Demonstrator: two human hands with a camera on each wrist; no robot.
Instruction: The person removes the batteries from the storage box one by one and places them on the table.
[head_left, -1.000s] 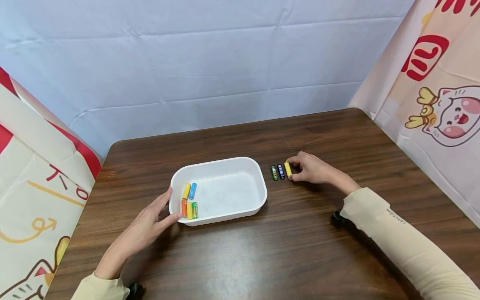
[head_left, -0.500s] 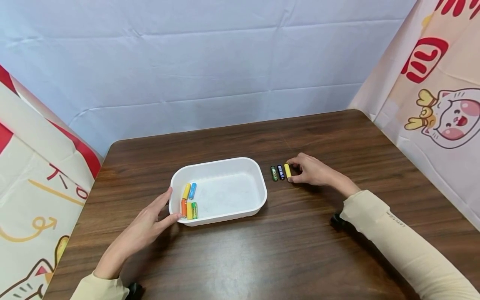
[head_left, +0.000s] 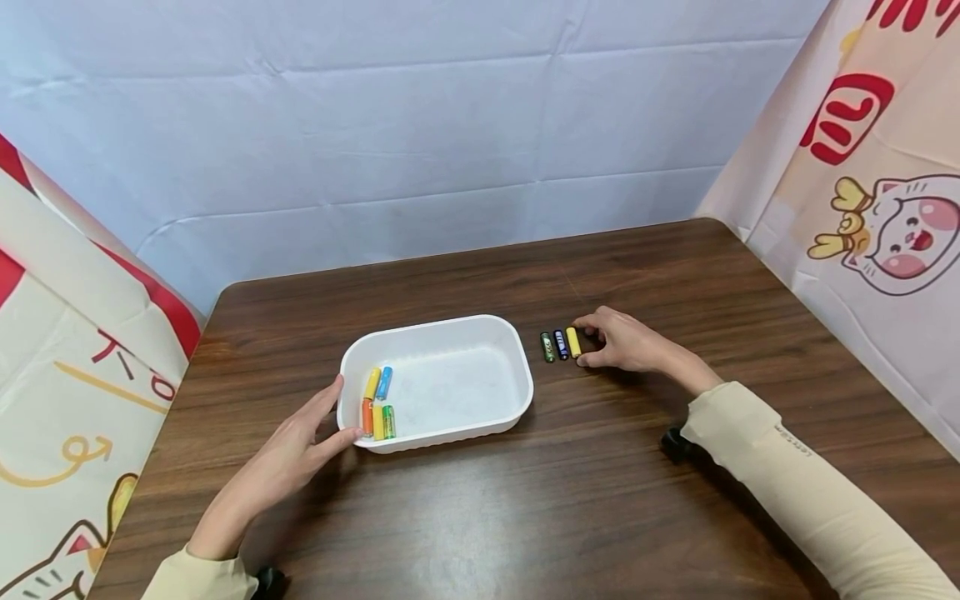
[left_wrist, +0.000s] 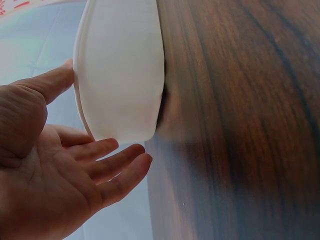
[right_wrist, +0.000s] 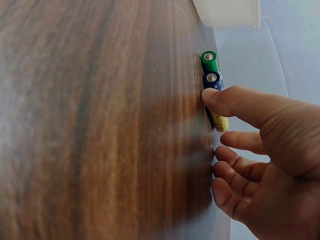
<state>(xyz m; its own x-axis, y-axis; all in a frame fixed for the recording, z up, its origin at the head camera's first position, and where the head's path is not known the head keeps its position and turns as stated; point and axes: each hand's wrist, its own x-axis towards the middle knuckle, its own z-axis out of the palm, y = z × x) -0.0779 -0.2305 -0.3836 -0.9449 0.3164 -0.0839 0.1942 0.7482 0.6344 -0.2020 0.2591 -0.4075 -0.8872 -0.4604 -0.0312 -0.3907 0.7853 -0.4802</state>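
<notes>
Reaches low with the right hand (head_left: 621,342), pinching a yellow battery (head_left: 573,342) by its ends, laid lengthwise near-to-far; touches the tub (head_left: 457,379) with the left hand (head_left: 296,442) spread.

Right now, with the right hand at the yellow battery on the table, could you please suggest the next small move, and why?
I would probably ease the right hand off the yellow battery: it pinches that battery, which lies roughly parallel beside the dark blue battery and dark green battery, making a neat row on the table.
</notes>
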